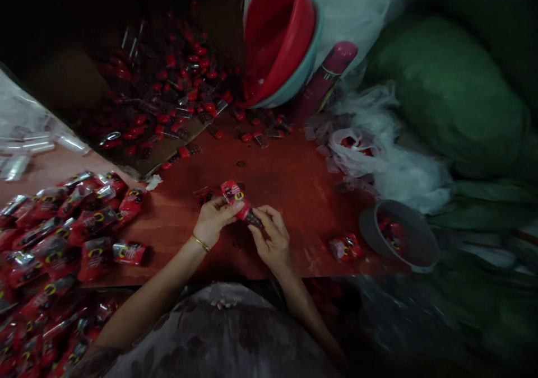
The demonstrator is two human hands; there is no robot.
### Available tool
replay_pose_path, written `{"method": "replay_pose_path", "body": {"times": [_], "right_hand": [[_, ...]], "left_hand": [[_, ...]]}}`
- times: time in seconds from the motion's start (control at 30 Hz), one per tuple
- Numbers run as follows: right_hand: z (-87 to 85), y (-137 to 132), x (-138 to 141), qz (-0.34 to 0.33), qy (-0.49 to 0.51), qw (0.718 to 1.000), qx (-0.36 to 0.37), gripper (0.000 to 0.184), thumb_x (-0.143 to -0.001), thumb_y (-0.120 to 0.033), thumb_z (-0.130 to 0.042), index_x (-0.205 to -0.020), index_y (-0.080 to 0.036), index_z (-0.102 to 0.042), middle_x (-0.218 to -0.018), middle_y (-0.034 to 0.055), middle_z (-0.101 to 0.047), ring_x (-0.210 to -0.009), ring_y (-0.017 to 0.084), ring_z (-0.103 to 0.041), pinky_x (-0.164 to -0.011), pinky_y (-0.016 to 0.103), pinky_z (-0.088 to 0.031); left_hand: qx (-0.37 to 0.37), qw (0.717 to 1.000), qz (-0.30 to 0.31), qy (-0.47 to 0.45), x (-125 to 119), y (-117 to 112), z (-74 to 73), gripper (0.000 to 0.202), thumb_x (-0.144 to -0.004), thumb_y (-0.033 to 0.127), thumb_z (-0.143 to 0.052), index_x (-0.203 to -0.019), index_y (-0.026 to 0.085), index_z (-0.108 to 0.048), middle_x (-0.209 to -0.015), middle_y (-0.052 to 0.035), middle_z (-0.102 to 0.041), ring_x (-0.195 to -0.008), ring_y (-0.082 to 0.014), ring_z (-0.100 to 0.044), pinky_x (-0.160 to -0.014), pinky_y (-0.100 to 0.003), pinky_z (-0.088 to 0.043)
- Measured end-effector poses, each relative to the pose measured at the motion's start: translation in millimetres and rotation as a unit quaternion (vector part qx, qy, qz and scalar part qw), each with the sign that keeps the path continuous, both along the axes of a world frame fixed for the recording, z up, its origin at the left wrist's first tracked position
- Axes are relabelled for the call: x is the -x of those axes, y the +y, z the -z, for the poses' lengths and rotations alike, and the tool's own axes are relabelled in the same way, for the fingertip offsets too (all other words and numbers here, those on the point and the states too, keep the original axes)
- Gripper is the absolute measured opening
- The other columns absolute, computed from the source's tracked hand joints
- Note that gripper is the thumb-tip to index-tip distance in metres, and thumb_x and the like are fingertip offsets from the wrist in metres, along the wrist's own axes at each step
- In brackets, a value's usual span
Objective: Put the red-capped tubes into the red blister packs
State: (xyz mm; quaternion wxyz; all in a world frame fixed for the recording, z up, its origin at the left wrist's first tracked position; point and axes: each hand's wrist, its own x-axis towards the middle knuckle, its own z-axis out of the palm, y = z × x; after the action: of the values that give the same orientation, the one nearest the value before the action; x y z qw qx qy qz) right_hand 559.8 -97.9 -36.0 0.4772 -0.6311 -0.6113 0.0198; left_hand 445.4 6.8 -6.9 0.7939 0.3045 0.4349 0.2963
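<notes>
A small red packet point(237, 198) with a dark object poking out of its lower end sits between both my hands over the reddish wooden table point(290, 182). My left hand point(214, 219), with a gold bangle on the wrist, pinches the packet's upper part. My right hand point(271, 237) pinches its lower end, fingers curled around the dark piece. Another small red item point(204, 194) lies on the table just beyond my left hand.
A heap of filled red packets point(63, 232) covers the table's left. A pile of loose red-and-black pieces point(168, 98) lies at the back. Stacked red basins point(279, 36) lean behind. A grey bowl point(399, 233), a packet point(345, 248), clear bags point(370, 148) and green sacks point(449, 92) are right.
</notes>
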Motion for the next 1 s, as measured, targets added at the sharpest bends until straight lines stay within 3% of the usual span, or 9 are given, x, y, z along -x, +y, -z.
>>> {"method": "replay_pose_path", "body": {"times": [0.33, 0.5, 0.6, 0.7, 0.83, 1.0], "right_hand": [[-2.5, 15, 11, 0.078, -0.032, 0.996, -0.033, 0.038, -0.085, -0.015, -0.051, -0.122, -0.022, -0.050, -0.105, 0.0101, -0.050, -0.095, 0.018, -0.055, -0.080, 0.032, -0.050], [0.8, 16, 14, 0.083, 0.048, 0.995, -0.011, 0.035, -0.084, -0.021, -0.053, -0.119, -0.021, -0.051, -0.107, 0.0094, -0.056, -0.100, 0.019, -0.057, -0.085, 0.034, -0.049], [0.3, 13, 15, 0.081, 0.177, 0.978, 0.071, 0.032, -0.087, -0.028, -0.048, -0.118, -0.019, -0.050, -0.084, 0.0043, -0.065, -0.074, 0.014, -0.063, -0.069, 0.028, -0.053], [-4.8, 11, 16, 0.061, 0.279, 0.949, 0.132, 0.020, -0.088, -0.033, -0.045, -0.098, -0.018, -0.056, -0.054, -0.0050, -0.057, -0.047, 0.010, -0.056, -0.052, 0.022, -0.049], [-9.9, 15, 16, 0.060, 0.347, 0.928, 0.124, 0.019, -0.084, -0.036, -0.050, -0.090, -0.018, -0.055, -0.058, -0.0043, -0.059, -0.042, 0.008, -0.053, -0.043, 0.020, -0.045], [-1.6, 23, 17, 0.009, 0.344, 0.926, 0.156, 0.018, -0.079, -0.037, -0.056, -0.083, -0.019, -0.054, -0.052, -0.0058, -0.056, -0.037, 0.008, -0.052, -0.038, 0.019, -0.041]], "left_hand": [[0.044, 0.996, -0.018, -0.080, -12, -15, -0.8, 0.039, -0.038, 0.031, -0.085, -0.068, 0.015, -0.066, -0.068, -0.0004, -0.069, -0.061, -0.0094, -0.061, -0.063, -0.021, -0.047], [0.047, 0.995, -0.021, -0.085, -9, -5, -2.2, 0.034, -0.046, 0.035, -0.083, -0.067, 0.015, -0.064, -0.066, 0.0001, -0.068, -0.059, -0.0085, -0.060, -0.062, -0.020, -0.047], [0.033, 0.995, -0.052, -0.073, -8, -2, -0.6, 0.033, -0.047, 0.031, -0.082, -0.071, 0.016, -0.065, -0.072, -0.0001, -0.069, -0.064, -0.0100, -0.062, -0.064, -0.021, -0.047], [-0.029, 0.997, -0.033, -0.056, -10, -8, 3.2, 0.033, -0.049, 0.033, -0.081, -0.072, 0.014, -0.066, -0.069, -0.0005, -0.068, -0.060, -0.0099, -0.060, -0.061, -0.022, -0.046], [-0.082, 0.994, 0.042, -0.057, -13, -18, 9.0, 0.032, -0.056, 0.041, -0.076, -0.067, 0.013, -0.065, -0.054, 0.0008, -0.061, -0.051, -0.0099, -0.054, -0.053, -0.022, -0.044], [-0.085, 0.993, 0.003, -0.078, -6, -15, 15.7, 0.031, -0.060, 0.038, -0.075, -0.077, 0.014, -0.067, -0.072, -0.0027, -0.067, -0.064, -0.0117, -0.059, -0.062, -0.023, -0.046]]}}
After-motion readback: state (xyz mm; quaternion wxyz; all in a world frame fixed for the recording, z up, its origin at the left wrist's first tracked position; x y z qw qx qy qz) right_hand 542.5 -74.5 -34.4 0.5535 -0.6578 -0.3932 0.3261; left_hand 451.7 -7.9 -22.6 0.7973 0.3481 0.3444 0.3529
